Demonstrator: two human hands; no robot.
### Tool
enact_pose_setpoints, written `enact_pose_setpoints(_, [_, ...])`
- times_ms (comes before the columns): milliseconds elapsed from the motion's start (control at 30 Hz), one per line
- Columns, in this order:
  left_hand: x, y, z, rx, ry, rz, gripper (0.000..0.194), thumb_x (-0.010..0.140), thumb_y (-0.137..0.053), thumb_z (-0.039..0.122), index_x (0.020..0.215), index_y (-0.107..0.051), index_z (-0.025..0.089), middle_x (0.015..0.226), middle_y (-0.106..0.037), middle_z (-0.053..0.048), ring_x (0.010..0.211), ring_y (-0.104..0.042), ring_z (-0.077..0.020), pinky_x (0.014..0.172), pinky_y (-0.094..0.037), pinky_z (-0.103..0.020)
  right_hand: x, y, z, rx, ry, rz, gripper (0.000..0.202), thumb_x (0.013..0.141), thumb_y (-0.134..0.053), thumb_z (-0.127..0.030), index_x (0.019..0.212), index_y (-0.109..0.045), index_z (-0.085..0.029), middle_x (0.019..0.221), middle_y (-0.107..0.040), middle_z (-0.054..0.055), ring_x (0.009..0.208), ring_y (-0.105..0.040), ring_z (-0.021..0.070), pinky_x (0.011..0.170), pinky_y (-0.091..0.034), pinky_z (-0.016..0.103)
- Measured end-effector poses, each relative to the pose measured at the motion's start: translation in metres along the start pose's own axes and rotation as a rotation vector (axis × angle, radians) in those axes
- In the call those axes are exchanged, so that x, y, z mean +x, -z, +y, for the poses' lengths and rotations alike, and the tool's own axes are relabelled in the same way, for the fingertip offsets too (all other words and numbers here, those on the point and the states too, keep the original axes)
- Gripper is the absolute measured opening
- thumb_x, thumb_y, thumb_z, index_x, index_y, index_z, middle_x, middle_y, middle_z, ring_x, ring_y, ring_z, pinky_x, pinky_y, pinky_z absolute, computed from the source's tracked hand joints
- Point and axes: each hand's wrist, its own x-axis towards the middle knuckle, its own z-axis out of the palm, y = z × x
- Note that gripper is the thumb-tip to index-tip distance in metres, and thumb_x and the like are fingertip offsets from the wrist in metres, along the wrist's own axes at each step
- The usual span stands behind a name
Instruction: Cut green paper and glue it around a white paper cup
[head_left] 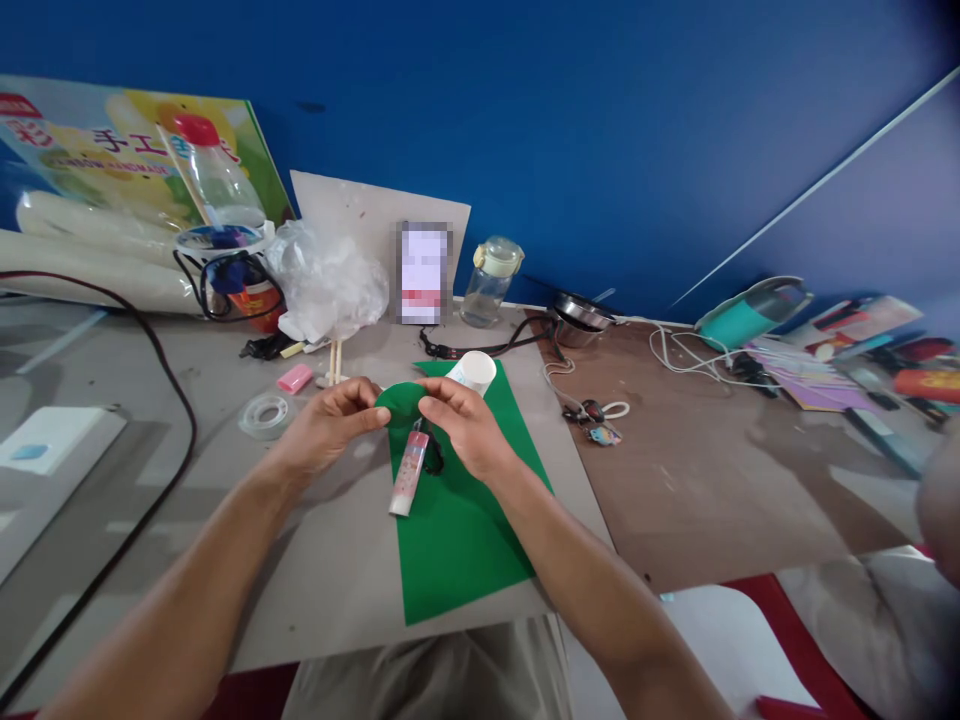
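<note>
Both hands pinch a small round piece of green paper [403, 402] above the desk. My left hand [341, 420] grips its left edge between thumb and fingers, and my right hand [465, 425] closes on its right edge. Below it lies a large green sheet [472, 545]. A pink-and-white tube [409, 475] rests across the sheet's left edge. Beside the tube is a black looped item [433, 455], partly hidden by my right hand; it may be a scissors handle. Just behind my right hand is a white paper cup [478, 371], tipped over, its lower part covered.
A tape roll [266, 416] and a pink cap [295, 378] lie to the left. Along the wall stand a crumpled plastic bag [330, 275], a phone [422, 272], and a glass jar [489, 285]. Keys [596, 411] and cables lie right. Another person [941, 500] sits at far right.
</note>
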Motion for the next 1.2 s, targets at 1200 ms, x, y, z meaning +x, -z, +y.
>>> enact_pose_setpoints(1200, [-0.006, -0.014, -0.001, 0.13, 0.062, -0.061, 0.032, 0.072, -0.07, 0.04, 0.057, -0.052, 0.019, 0.058, -0.043, 0.003, 0.056, -0.037, -0.0118, 0.052, -0.03, -0.026, -0.005, -0.008, 0.0, -0.281, 0.036, 0.108, 0.021, 0.064, -0.067, -0.027, 0.079, -0.053, -0.02, 0.068, -0.051, -0.004, 0.065, -0.048, 0.0122, 0.059, -0.041, 0.025])
